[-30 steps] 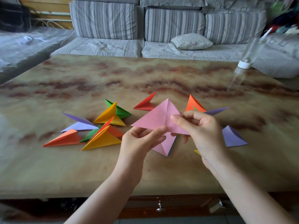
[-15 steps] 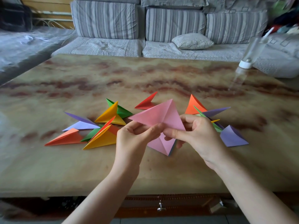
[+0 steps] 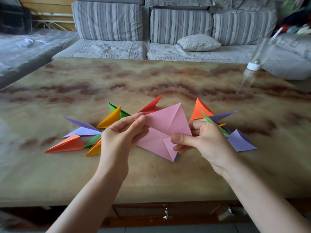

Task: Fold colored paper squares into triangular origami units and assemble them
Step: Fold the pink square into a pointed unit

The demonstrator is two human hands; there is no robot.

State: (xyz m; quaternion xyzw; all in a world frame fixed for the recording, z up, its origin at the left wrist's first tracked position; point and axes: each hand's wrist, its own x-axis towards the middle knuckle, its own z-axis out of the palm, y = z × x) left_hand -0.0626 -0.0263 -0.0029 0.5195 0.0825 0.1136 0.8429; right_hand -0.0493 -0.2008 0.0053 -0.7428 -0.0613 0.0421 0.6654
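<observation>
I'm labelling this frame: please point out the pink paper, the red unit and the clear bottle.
pink paper [image 3: 168, 121], head view, on its upper creased flap.
red unit [image 3: 150, 106], head view, on its raised face.
clear bottle [image 3: 254, 65], head view, on its white band.

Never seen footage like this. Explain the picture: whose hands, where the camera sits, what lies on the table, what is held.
No machine here: a person works with bare hands, filmed by one wide camera on their head, looking forward and down. The left hand and right hand each pinch a partly folded pink paper above the table. Folded units lie either side: an orange unit at the left, a yellow unit, a purple unit and others. A clear bottle stands far right.
</observation>
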